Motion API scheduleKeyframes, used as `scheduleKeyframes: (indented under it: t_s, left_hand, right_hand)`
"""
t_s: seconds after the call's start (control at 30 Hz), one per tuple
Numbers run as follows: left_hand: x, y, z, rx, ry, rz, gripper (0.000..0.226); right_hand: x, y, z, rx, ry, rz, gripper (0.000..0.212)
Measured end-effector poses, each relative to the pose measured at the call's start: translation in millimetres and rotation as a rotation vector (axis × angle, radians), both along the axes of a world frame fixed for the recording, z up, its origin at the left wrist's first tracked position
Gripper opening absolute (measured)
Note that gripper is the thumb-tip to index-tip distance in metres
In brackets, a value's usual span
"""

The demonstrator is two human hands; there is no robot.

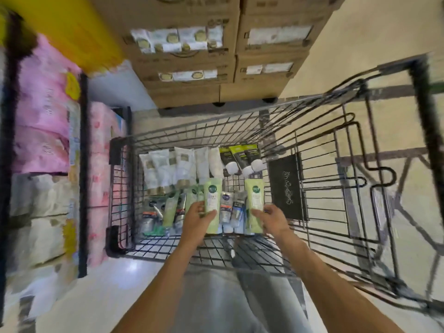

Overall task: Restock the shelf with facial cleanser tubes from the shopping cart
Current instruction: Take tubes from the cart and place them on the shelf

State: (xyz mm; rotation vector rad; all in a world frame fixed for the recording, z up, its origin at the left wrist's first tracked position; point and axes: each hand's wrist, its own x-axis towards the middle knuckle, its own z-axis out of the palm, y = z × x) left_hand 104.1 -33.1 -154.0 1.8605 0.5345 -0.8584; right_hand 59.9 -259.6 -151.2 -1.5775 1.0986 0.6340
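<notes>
Both my hands reach down into the wire shopping cart (312,131). My left hand (198,218) grips a light green facial cleanser tube (212,195), held upright. My right hand (272,221) grips a second light green tube (255,197) beside it. Below and around them lie several more tubes: white ones (168,167) at the far end, black ones with white caps (237,157) at the far right, grey and blue ones (227,204) between my hands, more green ones (170,207) at the left.
A dark shelf unit (83,164) at the left holds pink and white packs (43,111). Stacked cardboard boxes (192,58) stand beyond the cart. The cart's folded child seat (287,186) sits at the right. The picture is blurred at the edges.
</notes>
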Motion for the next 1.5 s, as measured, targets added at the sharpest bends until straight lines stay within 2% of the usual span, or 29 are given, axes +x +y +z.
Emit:
scheduleKeyframes:
  t_s: [0.23,0.3,0.5,0.7,0.8,0.93,1.03,1.27,1.5]
  left_hand:
    - [-11,-5,65,-0.053,-0.067,0.05,0.044]
    - [-19,-8,79,-0.058,-0.097,0.08,0.039]
    - [-61,-22,116,-0.061,-0.223,0.254,0.037]
    - [-131,-22,129,-0.053,-0.341,0.564,0.03]
    - [-177,-14,136,-0.031,-0.35,0.735,0.026]
    - [-248,1,144,0.037,-0.38,1.005,0.028]
    - [-309,11,149,0.104,-0.432,1.159,0.027]
    - [-477,19,162,0.189,-0.523,1.539,0.027]
    - [-678,14,156,0.278,-0.515,1.84,0.031]
  right_hand:
    - [-8,-8,81,0.013,-0.143,0.136,0.031]
    - [-11,-11,96,0.009,-0.178,0.201,0.036]
    - [-13,-21,123,0.017,-0.286,0.434,0.031]
    - [-11,-3,138,0.067,-0.378,0.778,0.03]
    - [-19,19,137,0.083,-0.408,0.976,0.042]
    - [-44,68,137,0.128,-0.426,1.157,0.03]
    - [-78,107,139,0.147,-0.452,1.316,0.047]
    - [-208,198,154,0.216,-0.506,1.67,0.032]
    - [-406,258,170,0.366,-0.523,1.918,0.029]
